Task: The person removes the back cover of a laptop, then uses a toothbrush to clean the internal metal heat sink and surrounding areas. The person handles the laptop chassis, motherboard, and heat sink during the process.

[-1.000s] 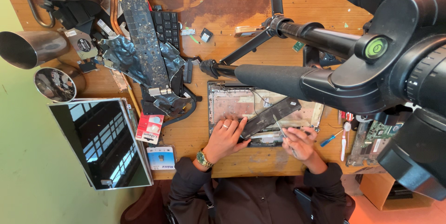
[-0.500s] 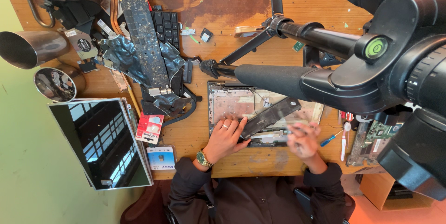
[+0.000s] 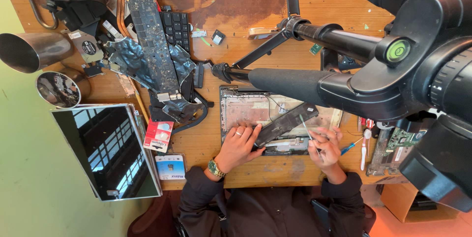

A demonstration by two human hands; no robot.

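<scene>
Left hand (image 3: pixel 239 144) lies flat, fingers spread, on the opened laptop base (image 3: pixel 246 111), fingertips touching the long black strip (image 3: pixel 286 124) that lies tilted across the chassis. Right hand (image 3: pixel 325 146) pinches a thin metal tool (image 3: pixel 306 128), tip aimed at the strip's right end. Base sits near the front edge of the wooden table (image 3: pixel 255 30), right in front of the person. Teardown looks well advanced: screen panel (image 3: pixel 103 151) already off and lying left, keyboard (image 3: pixel 178 28) and long circuit board (image 3: pixel 153 40) out on the far left; strip looks lifted but not clear of the base. Blue screwdriver (image 3: pixel 350 146) just right of the right hand. Tripod arm (image 3: pixel 295 82) hangs over the base's far right, hiding part of it.
</scene>
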